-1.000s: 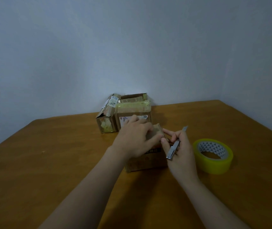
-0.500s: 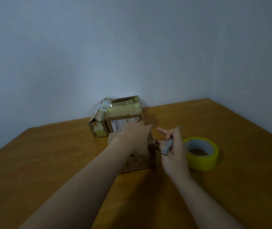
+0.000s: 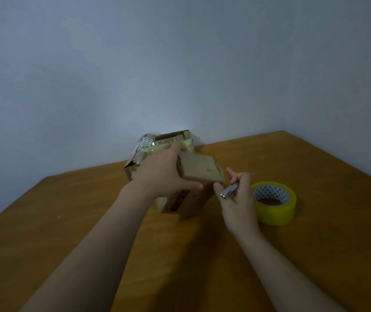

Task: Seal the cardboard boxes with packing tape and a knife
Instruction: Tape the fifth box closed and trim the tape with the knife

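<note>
**A:** Where's the box you're working on?

**B:** The small cardboard box (image 3: 199,171) is near the packing tape roll (image 3: 274,210), to its left, with my right hand in the gap between them. My left hand (image 3: 162,174) is clamped on it, thumb along the near edge and fingers curled over the far side. It's tilted, one broad face turned up towards me. I reckon that brings a seam round to where I can tape it. Whether its lower corner rests on the surface (image 3: 89,221), I can't tell.

**A:** And the knife?

**B:** The metal utility knife (image 3: 229,190) lies across my right hand (image 3: 238,199), which has its fingers curled round it. It's just left of the tape roll and touches neither roll nor box. I judge I'm holding it ready to cut tape rather than putting it down. The blade end is blurred, so I can't say whether it's out.

**A:** The roll itself?

**B:** It's flat on the surface with the hole up, close enough for an easy reach.

**A:** Arm pose?

**B:** Both forearms stretch forward. The left wrist bends in over the box, and the right hand hangs low beside it.

**A:** Other boxes?

**B:** Two more cardboard boxes (image 3: 171,140) sit beyond the tape roll and to its left, by the wall (image 3: 180,64). One looks glossy with tape on top.
</note>
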